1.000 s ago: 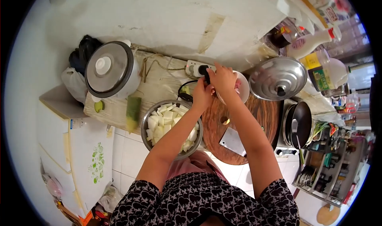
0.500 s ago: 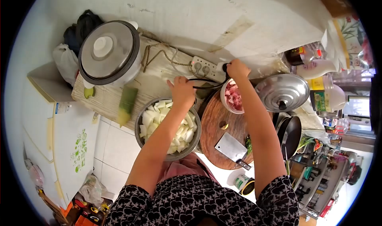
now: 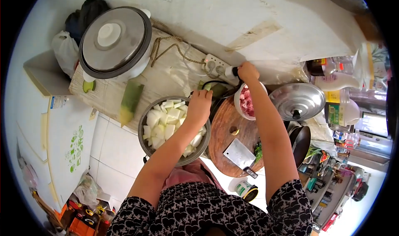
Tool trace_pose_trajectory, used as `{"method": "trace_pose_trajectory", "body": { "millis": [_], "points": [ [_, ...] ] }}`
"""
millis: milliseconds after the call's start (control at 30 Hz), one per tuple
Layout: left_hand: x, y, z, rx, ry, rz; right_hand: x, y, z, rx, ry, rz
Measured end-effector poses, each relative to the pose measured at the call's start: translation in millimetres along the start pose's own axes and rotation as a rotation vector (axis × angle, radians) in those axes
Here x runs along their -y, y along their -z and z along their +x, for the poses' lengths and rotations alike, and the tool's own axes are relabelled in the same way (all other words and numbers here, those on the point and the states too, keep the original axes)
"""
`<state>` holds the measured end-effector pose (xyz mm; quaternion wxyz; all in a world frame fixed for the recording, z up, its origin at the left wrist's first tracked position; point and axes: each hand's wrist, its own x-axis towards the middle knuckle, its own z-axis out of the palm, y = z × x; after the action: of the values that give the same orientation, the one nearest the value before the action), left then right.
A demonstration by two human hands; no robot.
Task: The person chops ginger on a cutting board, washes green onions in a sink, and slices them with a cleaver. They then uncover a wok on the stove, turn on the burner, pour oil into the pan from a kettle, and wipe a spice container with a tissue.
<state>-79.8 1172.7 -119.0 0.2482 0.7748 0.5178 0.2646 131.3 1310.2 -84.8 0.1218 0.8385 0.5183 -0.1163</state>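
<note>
While the right hand (image 3: 248,72) pinches a black plug (image 3: 235,71), the left hand (image 3: 200,106) curls its fingers, hold unclear, over a round metal bowl (image 3: 205,146).

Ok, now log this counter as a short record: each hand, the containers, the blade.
left hand: by the metal pot's far rim, near a black cord; grip unclear
right hand: at a black plug by the power strip; exact grip hidden
pot contents: cut white pieces
white bowl: raw meat
cleaver: on the round wooden board
</note>
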Motion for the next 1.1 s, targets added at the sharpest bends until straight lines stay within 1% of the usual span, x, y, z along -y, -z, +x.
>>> {"method": "trace_pose_trajectory", "body": {
  "millis": [167, 267, 400, 467, 600, 667, 700, 833, 900, 1033, 1100],
  "points": [
    [-4, 5, -5, -0.06, -0.03, -0.003, 2, 4, -1, -0.003, -0.026, -0.059],
    [-6, 4, -6, -0.039, -0.032, 0.035, 2, 4, -1, -0.038, -0.053, -0.046],
    [-8, -1, -10, -0.065, -0.05, 0.134, 4, 4, -4, -0.061, -0.046, -0.036],
    [-9, 1, -11, -0.031, -0.08, 0.176, 7, 5, -8, -0.088, 0.009, -0.04],
    [-1, 1, -6, -0.043, -0.063, 0.119, 5, -5, -5, -0.147, 0.053, -0.084],
    [3, 2, -2, -0.076, -0.014, 0.074, 4, -9, -3, -0.2, 0.055, -0.115],
    [5, 4, -1, -0.1, -0.019, 0.086, 7, -5, -8, -0.199, 0.055, -0.116],
    [6, 6, 0, -0.096, -0.002, 0.047, 13, 8, -22, -0.134, 0.027, -0.119],
    [7, 3, 0, -0.076, -0.025, 0.052, 11, 7, -23, -0.114, 0.023, -0.115],
    [5, 3, -3, -0.076, -0.019, 0.057, 4, 0, -20, -0.172, 0.05, -0.051],
    [5, 3, -5, -0.083, -0.05, 0.098, 5, -2, -19, -0.198, 0.068, -0.041]
  ]
}}
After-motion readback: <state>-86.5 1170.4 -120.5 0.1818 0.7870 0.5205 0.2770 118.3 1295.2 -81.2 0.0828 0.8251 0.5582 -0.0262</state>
